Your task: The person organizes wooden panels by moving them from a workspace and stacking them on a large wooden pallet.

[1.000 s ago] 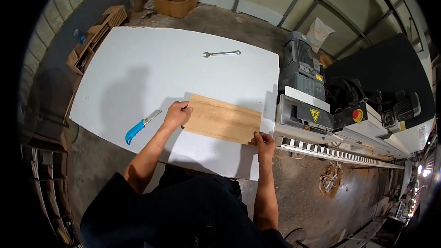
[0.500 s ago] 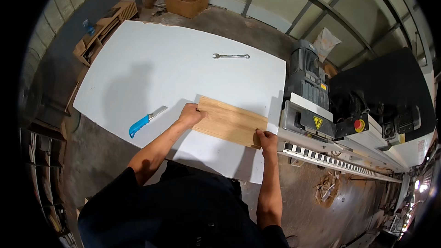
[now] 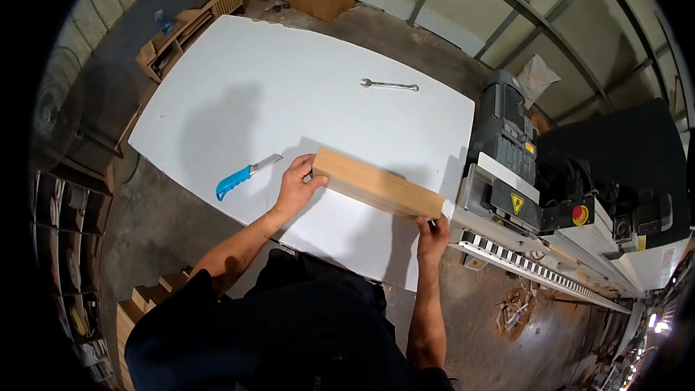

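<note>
Board (image 3: 378, 184): tilted up on its long edge, near edge of the white worktop (image 3: 289, 94), just beside the machine (image 3: 521, 174).
Left hand (image 3: 298, 187): wrapped over the board's left end, grasping it.
Right hand (image 3: 433, 234): gripped on the board's right lower corner.
Knife (image 3: 245, 176): blue handle, left of the board, apart, untouched.
Wrench (image 3: 389, 85): beyond the board, well apart.
Progress: judged as lift begun; board not yet clear of the worktop and not set anywhere else.
</note>
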